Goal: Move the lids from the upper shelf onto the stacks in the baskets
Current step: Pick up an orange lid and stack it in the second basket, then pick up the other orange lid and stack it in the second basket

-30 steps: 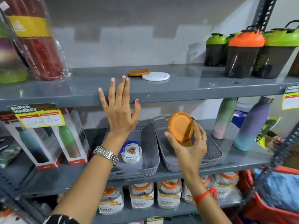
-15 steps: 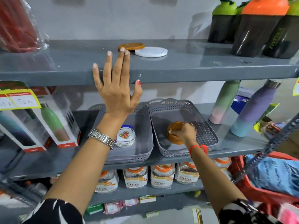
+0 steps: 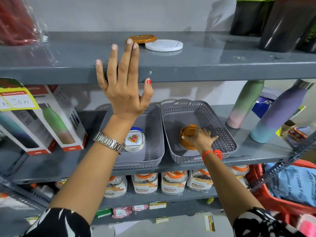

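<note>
Seating orange lid [image 3: 189, 132] on basket stack, right hand [image 3: 200, 136] gripping rim; left hand [image 3: 124, 88] spread, empty; shelf lids at 12 o'clock likely light, stiff.

A grey metal shelving unit [image 3: 205, 69] filled the frame. Behind it, at the top, stood a plain pale wall [image 3: 119, 12].

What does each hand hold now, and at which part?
The right hand grips the orange lid by its rim, on the stack in the right basket. The left hand holds nothing; it is open.
</note>
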Demonstrator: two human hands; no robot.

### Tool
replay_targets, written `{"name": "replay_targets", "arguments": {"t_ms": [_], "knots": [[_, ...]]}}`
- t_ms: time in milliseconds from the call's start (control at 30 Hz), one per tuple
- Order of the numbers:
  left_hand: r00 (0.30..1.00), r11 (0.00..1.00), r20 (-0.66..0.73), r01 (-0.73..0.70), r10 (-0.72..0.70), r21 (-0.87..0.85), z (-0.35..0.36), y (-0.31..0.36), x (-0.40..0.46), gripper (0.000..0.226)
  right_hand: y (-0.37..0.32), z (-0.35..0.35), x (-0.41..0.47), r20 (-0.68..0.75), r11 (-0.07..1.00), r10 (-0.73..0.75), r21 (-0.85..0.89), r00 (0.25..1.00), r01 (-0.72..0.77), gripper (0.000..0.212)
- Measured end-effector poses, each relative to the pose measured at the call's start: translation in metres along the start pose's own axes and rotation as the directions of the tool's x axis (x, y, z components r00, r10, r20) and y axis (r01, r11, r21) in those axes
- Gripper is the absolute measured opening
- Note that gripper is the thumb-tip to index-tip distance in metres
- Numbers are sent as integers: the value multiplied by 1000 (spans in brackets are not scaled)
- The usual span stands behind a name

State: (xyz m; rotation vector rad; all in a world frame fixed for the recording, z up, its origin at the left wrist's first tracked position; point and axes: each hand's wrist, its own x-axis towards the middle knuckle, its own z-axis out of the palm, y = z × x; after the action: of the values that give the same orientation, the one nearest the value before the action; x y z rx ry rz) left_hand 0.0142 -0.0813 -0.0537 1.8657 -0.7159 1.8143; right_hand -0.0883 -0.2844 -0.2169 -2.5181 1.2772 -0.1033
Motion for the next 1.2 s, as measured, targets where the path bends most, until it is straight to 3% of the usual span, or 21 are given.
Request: {"name": "replay_targets", "arguments": {"t_ms": [133,333,400,500,567,600,633,667,800,900,1067,1200], "knots": [[1000,1000,8,-6,6,4,0,-1,0,57,-7,-10,-11,-198,996,-17,87,980,34,53],[1000,1000,30,-2,2,-14,-3,-1,1,57,-21,-54,-47,-538,955,-66,211,840,210,37],[999,1000,41,-5,6,-17,-4,-1,1,57,-29,-76,-66,-681,880,-96,282,726,382,33],[997,1000,74,-3,5,-28,-5,-2,0,57,-46,-114,-99,-868,712,-145,241,475,659,25],[995,999,98,-1,5,-41,-8,-2,0,57,-58,-141,-116,-952,642,-147,114,268,758,19],[994,999,110,-1,7,-50,-11,-2,1,56,-66,-154,-122,-972,625,-135,68,194,777,19],[992,998,124,-5,12,-58,-13,-2,2,56,-74,-168,-128,-977,618,-130,52,167,785,19],[990,998,139,-7,16,-66,-15,-3,2,56,-83,-181,-133,-971,620,-128,78,200,780,19],[979,992,199,-18,42,-122,-25,-7,4,57,-123,-228,-127,-782,747,-247,223,572,627,21],[974,992,227,3,26,-124,-30,-16,9,59,-155,-247,-96,-584,792,-383,190,715,580,40],[959,988,252,145,-129,-46,-39,-44,23,63,-199,-260,-62,-243,834,-497,130,833,536,63],[946,996,313,88,-84,3,-45,-62,21,63,-222,-259,-50,-73,861,-504,40,861,507,64]]}}
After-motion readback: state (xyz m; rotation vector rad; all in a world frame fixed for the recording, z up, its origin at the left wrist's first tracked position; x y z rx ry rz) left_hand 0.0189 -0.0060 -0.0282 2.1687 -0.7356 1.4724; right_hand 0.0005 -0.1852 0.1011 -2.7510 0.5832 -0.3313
